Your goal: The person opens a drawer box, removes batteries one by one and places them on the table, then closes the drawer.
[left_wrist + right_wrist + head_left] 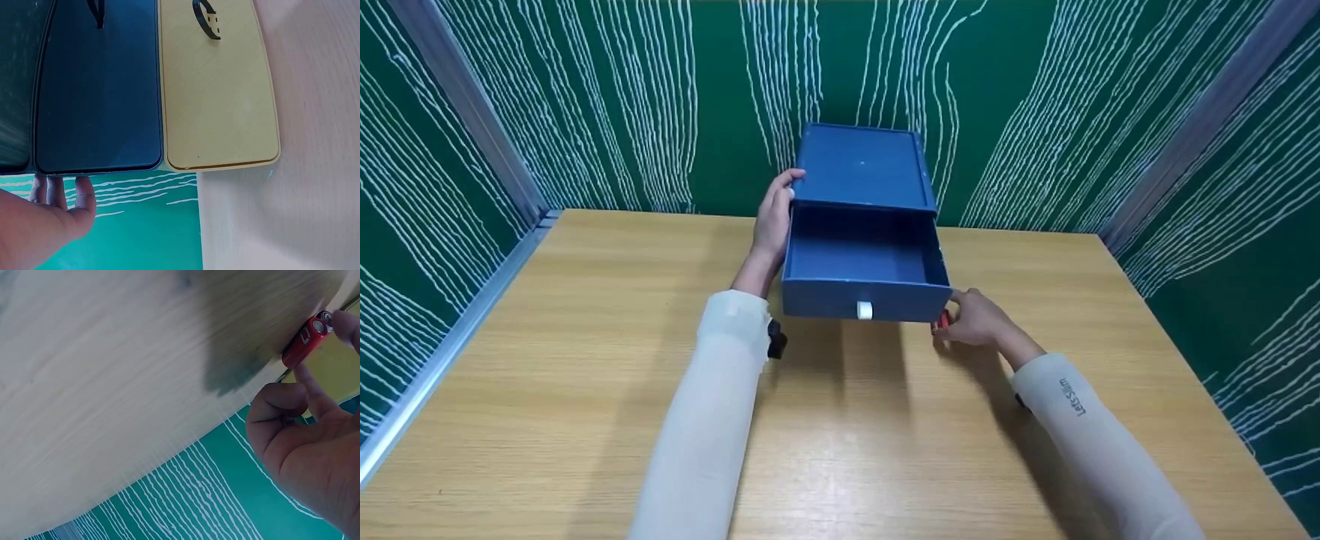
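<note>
A blue drawer unit [859,165] stands at the back of the table, its top drawer [866,300] pulled out and its bare inside showing. On that drawer's front is a small white knob [865,310]. My left hand [774,219] rests against the unit's left side, fingertips at its upper edge; in the left wrist view the fingers [84,197] reach to the edge of the blue panel. Below the drawer's right front corner, my right hand [979,319] pinches red batteries [304,343] between thumb and a finger, close over the table. Two battery ends show side by side.
Beside the blue panel, the left wrist view shows a cream-yellow panel [222,101] of the unit. The wooden table [585,360] spreads around it. Green walls [735,90] with white wavy lines stand close behind and at both sides, with metal posts [472,97] at the corners.
</note>
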Demonstrator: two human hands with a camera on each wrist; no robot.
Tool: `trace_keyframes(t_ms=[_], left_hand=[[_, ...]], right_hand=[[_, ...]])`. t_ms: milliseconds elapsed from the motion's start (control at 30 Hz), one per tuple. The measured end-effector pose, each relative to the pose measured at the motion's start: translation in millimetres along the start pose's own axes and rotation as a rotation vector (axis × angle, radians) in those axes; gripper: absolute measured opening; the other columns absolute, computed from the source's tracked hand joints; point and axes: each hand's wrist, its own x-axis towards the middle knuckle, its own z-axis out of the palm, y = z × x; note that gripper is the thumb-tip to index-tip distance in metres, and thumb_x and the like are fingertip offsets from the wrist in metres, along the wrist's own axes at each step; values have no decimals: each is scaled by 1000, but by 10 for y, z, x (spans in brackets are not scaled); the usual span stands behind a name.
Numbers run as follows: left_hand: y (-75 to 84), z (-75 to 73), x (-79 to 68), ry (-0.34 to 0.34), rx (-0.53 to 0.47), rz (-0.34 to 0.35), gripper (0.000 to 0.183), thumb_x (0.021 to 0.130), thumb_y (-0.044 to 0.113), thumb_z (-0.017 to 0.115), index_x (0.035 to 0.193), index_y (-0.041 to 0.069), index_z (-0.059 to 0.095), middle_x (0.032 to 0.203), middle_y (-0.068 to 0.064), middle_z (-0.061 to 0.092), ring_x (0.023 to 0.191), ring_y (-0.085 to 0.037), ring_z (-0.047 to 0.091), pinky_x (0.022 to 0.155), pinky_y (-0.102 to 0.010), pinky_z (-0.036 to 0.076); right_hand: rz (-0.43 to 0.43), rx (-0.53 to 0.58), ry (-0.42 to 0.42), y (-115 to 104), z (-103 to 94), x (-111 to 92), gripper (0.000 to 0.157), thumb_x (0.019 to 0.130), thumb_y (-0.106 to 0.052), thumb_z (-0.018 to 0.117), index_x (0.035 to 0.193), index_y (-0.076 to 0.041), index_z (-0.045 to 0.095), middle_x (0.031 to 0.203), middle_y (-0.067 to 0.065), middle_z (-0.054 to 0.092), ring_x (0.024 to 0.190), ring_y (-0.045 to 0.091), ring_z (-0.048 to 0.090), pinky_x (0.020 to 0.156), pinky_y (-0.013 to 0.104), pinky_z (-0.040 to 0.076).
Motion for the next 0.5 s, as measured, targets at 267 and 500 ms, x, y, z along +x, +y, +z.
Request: trace_keyframes(t_ms=[267, 500], left_hand=[[-3, 8, 20, 7, -8, -10, 38, 90, 11, 23, 122, 8, 44, 135, -4, 36, 120, -13, 36, 101, -28, 25], [15, -12, -2, -6, 22, -24, 36, 93, 19, 25, 124, 12, 43, 135, -2, 36, 121, -14, 35, 103, -33, 22]], right_hand=[[-75, 71, 92, 36, -18, -57, 58, 67, -41, 68, 118, -21, 51, 81, 9, 46, 71, 22, 42, 53, 30, 31], [-57, 131, 110, 33, -74, -100, 60, 72, -39, 64, 123, -15, 47, 91, 12, 52, 77, 24, 46, 58, 31, 35]])
